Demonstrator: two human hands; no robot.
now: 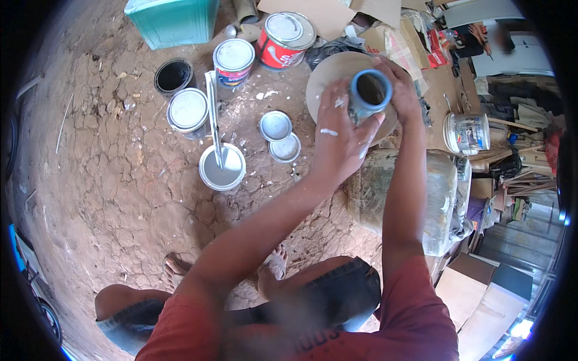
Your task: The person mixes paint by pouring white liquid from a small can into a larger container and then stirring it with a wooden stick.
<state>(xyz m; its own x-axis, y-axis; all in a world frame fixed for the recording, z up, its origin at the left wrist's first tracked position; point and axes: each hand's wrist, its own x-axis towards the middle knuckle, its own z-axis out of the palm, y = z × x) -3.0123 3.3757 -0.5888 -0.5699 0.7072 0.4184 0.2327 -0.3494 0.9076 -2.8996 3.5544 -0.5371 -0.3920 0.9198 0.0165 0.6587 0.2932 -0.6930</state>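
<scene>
A vase with a blue rim (365,109) and a dark inside stands on a round, pale disc (325,71). My left hand (342,129) is closed around its left and near side, thumb stretched along the side below the rim. White paint marks the back of that hand. On the far right side of the vase my right hand (398,87) grips it, its fingertips partly hidden behind the rim. An open can of whitish-grey paint (211,171) stands to the left, with a long paint-smeared stick or brush (213,114) in it.
Two round lids (276,126) lie near the open can. Beyond stand a white-lidded can (188,109), a dark can (174,76), a blue-and-red can (233,63), a red can (282,45) and a green tub (174,23). A large stained container (409,195) and a bucket (468,133) are at right.
</scene>
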